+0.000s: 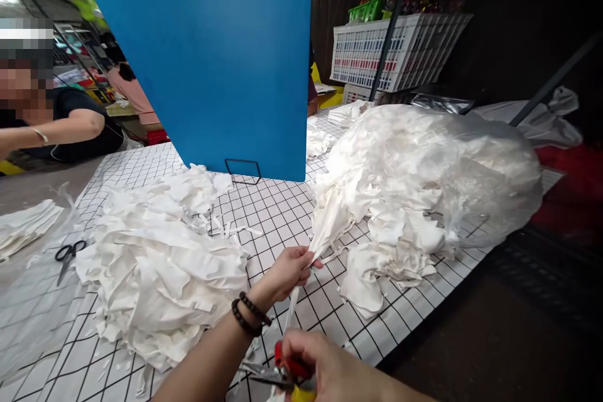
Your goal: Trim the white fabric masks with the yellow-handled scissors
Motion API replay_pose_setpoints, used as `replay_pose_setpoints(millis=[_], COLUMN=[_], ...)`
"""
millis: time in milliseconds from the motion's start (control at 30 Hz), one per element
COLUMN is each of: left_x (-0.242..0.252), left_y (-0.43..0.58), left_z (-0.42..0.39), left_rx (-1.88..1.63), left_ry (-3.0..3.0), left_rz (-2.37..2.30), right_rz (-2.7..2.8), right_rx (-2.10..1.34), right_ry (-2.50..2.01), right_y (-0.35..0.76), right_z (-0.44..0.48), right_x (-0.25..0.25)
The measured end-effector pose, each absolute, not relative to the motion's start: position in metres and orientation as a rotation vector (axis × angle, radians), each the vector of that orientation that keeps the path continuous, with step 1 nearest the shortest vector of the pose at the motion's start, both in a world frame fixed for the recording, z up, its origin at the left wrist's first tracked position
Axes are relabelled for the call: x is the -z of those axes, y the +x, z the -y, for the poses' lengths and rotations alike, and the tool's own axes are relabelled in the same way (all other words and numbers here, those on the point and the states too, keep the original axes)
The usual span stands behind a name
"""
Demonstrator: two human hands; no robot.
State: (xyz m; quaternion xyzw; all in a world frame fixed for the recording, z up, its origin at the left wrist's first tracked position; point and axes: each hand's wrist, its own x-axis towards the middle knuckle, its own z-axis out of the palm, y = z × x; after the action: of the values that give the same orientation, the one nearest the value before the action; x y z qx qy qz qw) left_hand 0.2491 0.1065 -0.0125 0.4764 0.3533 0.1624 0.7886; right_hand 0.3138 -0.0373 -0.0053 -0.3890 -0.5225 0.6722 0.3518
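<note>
The left hand [293, 271], near the middle of the frame, pinches a bunched white cloth [325, 229] between thumb and fingers, the other fingers curled in. The cloth runs up and right toward the right pile [400, 245], and a narrow strip [292, 311] hangs below the hand. Two beaded bracelets [249, 314] (dark, side by side) circle the left wrist.

At the bottom center, the right hand [325, 358] is closed around the red-and-yellow scissors [294, 367]. Its thumb side bends over the red handle; how the lower fingers sit cannot be told. The blades point left, their tips parted, near the lower end of the strip.

The left pile [164, 270] of white cloth fills the left center of the frame, with black scissors [68, 257] just beside it and small scraps [235, 226] scattered at its edges. All of these lie on a white grid cloth [277, 213]. A clear bag [499, 182] bulges at the right, behind the right pile. A blue board [202, 63] stands at the top center, a crate [362, 56] sits at the upper right, and a person [80, 116] leans in at the upper left.
</note>
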Motion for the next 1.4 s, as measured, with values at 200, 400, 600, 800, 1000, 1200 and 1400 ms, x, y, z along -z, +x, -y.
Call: replay_pose_setpoints(millis=[200,400,600,800,1000,1200,1400], left_x=[0.031,0.024,0.008,0.006,0.018,0.020,0.020], left_y=[0.208,0.227,0.207,0.185,0.180,0.180,0.185], left_z=[-0.067,-0.014,0.003,-0.004,0.004,0.007,0.009], left_rx=[-0.444,-0.437,-0.486,-0.786,-0.764,-0.805,-0.794], left_ry=[1.309,1.821,1.845,1.321,0.491,0.508,0.668], left_rz=[-0.878,-1.003,-1.129,-1.045,-0.768,-0.748,-0.709], right_rz=[1.162,1.006,0.992,1.065,1.078,1.096,1.074], right_rx=[-1.426,-0.717,-0.934,-1.175,-1.068,-1.139,-1.109], right_ry=[-1.468,-1.904,-1.554,-1.044,-1.163,-1.158,-1.194], right_y=[0.377,0.404,0.379,0.341,0.348,0.353,0.352], right_z=[0.025,-0.043,-0.034,-0.027,-0.058,-0.051,-0.047], right_x=[0.002,0.026,0.004,-0.042,-0.012,-0.008,0.001])
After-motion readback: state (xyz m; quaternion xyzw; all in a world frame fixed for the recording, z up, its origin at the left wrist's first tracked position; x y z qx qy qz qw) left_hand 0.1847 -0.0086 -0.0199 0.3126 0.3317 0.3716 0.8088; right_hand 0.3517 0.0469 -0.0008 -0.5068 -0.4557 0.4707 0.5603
